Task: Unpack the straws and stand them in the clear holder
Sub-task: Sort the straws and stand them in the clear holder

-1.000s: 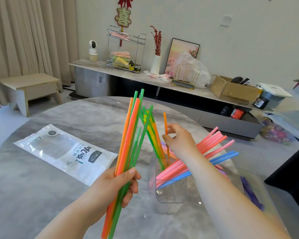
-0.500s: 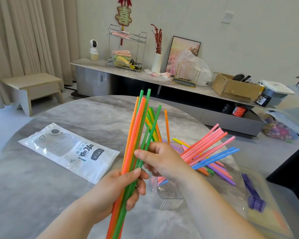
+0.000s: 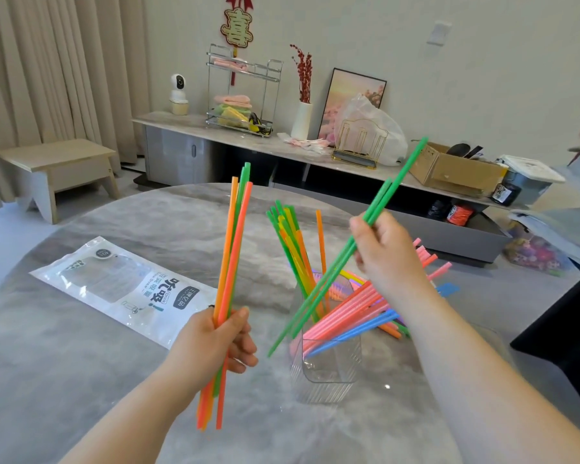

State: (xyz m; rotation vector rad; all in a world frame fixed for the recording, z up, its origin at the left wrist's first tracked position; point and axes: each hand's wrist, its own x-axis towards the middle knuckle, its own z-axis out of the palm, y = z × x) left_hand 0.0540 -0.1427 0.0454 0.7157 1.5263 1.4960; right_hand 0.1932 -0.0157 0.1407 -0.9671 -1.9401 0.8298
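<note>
- Now the left hand (image 3: 211, 343) has its grip closed round a bundle of orange and green straws (image 3: 233, 249), held upright above the bench (image 3: 81, 380).
- The right hand (image 3: 382, 252) pinches slanted green straws (image 3: 406, 165), their lower ends left of the clear holder (image 3: 325, 366).
- Likely risk: entering at that slant, they could miss the mouth or snag the leaning pink and blue straws (image 3: 349, 316).
- Those overhang the right side, so a nudge could tip the holder.

Left hand (image 3: 211, 339), lower centre: grips orange-and-green straw bundle (image 3: 230, 272). Right hand (image 3: 384, 251), centre right: pinches green straws (image 3: 345, 249) above clear holder (image 3: 327, 366).
</note>
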